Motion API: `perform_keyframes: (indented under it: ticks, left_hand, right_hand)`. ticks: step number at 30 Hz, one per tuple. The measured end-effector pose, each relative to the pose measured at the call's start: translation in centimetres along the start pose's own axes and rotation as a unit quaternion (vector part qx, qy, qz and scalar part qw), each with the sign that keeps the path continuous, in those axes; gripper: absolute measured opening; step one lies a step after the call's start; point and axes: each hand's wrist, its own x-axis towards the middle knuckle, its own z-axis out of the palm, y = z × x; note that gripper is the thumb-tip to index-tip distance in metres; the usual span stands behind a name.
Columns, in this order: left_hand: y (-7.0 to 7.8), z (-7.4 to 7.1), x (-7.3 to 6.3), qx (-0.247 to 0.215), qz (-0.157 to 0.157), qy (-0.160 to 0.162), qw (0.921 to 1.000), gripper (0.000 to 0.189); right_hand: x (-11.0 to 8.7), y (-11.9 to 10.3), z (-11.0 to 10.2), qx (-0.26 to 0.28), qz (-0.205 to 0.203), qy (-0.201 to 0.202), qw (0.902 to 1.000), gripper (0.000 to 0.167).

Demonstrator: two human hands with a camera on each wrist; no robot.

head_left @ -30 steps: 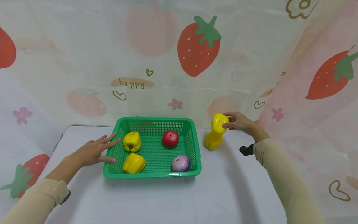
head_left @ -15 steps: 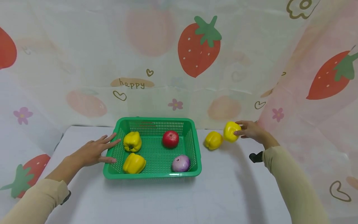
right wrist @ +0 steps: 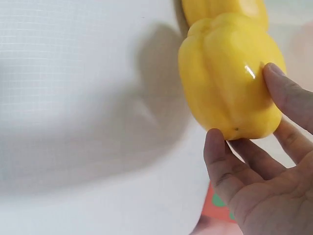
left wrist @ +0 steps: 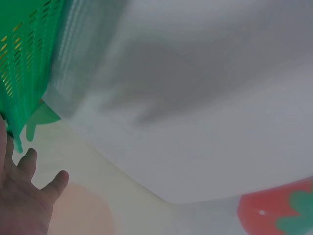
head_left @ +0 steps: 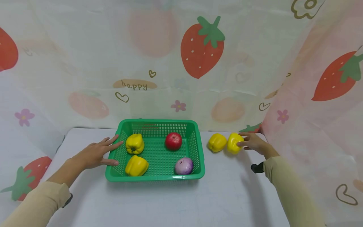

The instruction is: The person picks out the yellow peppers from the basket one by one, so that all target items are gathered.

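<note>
My right hand (head_left: 255, 144) pinches a yellow bell pepper (head_left: 235, 143) between thumb and fingers, low over the table to the right of the basket. The right wrist view shows the thumb on one side of this pepper (right wrist: 232, 78) and fingertips at its end. Just left of it lies another yellow bell pepper (head_left: 217, 142). With fingers spread, my left hand (head_left: 95, 153) rests at the left rim of the green basket (head_left: 154, 178). Inside are two yellow bell peppers, one behind (head_left: 135, 143) and one in front (head_left: 136, 165), a red pomegranate-like fruit (head_left: 173, 141) and a purple round vegetable (head_left: 184, 165).
The basket stands on a white table (head_left: 170, 201), near its back edge. A printed curtain (head_left: 158, 63) with strawberries and flowers hangs behind and along the sides.
My right hand has carried its bell pepper from above the other loose pepper to the right, then down beside it. The left hand and the basket have stayed put.
</note>
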Motion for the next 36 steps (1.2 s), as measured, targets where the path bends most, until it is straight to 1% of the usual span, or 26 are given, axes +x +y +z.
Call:
perform_keyframes:
  ticks: [5,14,20,22,25,29,33,36]
  left_hand:
    - [-0.1,0.1,0.0,0.0,0.002,0.002,1.0,0.086]
    - [0.0,0.0,0.0,0.001,0.006,0.009,0.9999,0.085]
    - [-0.1,0.1,0.0,-0.003,0.001,0.005,1.0,0.084]
    - [-0.1,0.1,0.0,-0.001,0.003,0.006,1.0,0.085]
    - [-0.3,0.2,0.1,-0.002,0.003,0.005,1.0,0.085]
    - [-0.3,0.3,0.1,-0.003,0.001,0.003,1.0,0.086]
    - [-0.1,0.2,0.1,-0.002,0.002,0.005,1.0,0.085]
    - [0.0,0.0,0.1,-0.001,0.004,0.009,1.0,0.084]
  right_hand:
    - [0.5,0.9,0.7,0.0,0.01,0.01,0.9999,0.07]
    - [1.1,1.9,1.2,-0.011,0.058,0.02,0.9981,0.075]
    - [1.2,2.2,1.2,-0.029,0.059,0.013,0.9978,0.074]
    - [1.2,2.1,1.2,-0.032,0.058,0.01,0.9977,0.074]
    - [1.0,1.6,0.9,-0.046,0.055,0.002,0.9975,0.076]
    - [0.7,0.2,0.3,-0.065,0.036,-0.008,0.9972,0.076]
    - [0.4,-1.8,-0.4,-0.064,0.025,-0.012,0.9976,0.077]
    - [0.3,-3.6,-0.7,-0.052,0.018,-0.011,0.9984,0.078]
